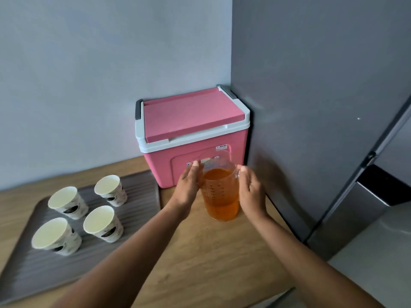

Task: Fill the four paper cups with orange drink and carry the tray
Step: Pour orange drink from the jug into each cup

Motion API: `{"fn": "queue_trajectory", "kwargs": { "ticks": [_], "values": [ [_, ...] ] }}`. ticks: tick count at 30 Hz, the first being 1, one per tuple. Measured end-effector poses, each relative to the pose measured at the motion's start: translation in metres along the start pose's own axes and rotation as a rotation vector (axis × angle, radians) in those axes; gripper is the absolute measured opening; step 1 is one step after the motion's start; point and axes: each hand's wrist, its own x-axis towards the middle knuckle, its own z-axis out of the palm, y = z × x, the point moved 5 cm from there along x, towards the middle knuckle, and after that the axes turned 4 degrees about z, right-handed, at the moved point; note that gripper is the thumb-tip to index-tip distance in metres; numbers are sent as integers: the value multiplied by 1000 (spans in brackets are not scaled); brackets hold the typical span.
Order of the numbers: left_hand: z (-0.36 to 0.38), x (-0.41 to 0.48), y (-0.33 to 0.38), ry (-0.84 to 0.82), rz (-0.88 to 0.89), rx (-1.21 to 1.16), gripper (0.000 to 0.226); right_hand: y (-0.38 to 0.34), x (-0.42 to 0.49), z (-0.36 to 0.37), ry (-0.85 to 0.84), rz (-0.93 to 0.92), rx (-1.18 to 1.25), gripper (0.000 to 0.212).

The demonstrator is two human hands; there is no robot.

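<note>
Wood-grain counter point(200, 263) fills the lower half of the frame, and both bare forearms reach forward across it from the bottom edge. At lower left a grey ribbed tray point(138, 196) lies flat on the counter with the four paper cups point(103, 224) standing upright on it in a loose square, mouths open and showing no orange, presumably grouped there so they can be filled in place and carried together. Further in, at centre frame, a clear pitcher point(220, 192) of orange drink stands on the counter, well apart from the tray. The left hand point(189, 185) and right hand point(251, 187) flank it, palms facing inward, fingers extended and spread; the left seems to touch the pitcher's wall, the right sits beside the handle, and neither has closed around it. The pose suggests a two-handed lift is being prepared. Behind the pitcher stands a pink cooler box point(191, 121), lid shut, tucked into the corner between the wall and a grey refrigerator point(311, 107).
</note>
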Motion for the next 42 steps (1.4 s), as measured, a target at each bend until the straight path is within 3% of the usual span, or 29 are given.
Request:
{"fn": "queue_trajectory", "kwargs": {
  "ticks": [5, 12, 16, 19, 22, 25, 28, 32, 37, 42],
  "values": [
    [-24, -18, 1, 32, 18, -29, 28, -32, 3, 7, -72, 15, 105, 23],
    [-79, -53, 2, 82, 49, -157, 46, -89, -3, 33, -183, 75, 252, 28],
    [-110, -73, 6, 46, 78, -114, 33, -109, -12, 54, -237, 142, 274, 22],
    [-139, -88, 7, 24, 117, -9, 46, -119, -19, 70, -254, 181, 284, 20],
    [-176, -102, 5, 129, 186, 112, 49, -125, -26, 85, -270, 203, 284, 21],
    [-220, -116, -11, 371, 226, 147, 45, -130, -33, 96, -293, 204, 275, 23],
    [-251, -118, -37, 491, 168, 296, 55, -135, -39, 103, -311, 209, 275, 18],
    [-267, -114, -68, 479, 58, 484, 84, -141, -46, 118, -301, 200, 218, 19],
    [-270, -102, -99, 456, -53, 454, 123, -148, -51, 125, -316, 182, 191, 18],
    [-269, -93, -118, 440, -74, 384, 116, -151, -53, 130, -328, 154, 147, 15]
  ]
}}
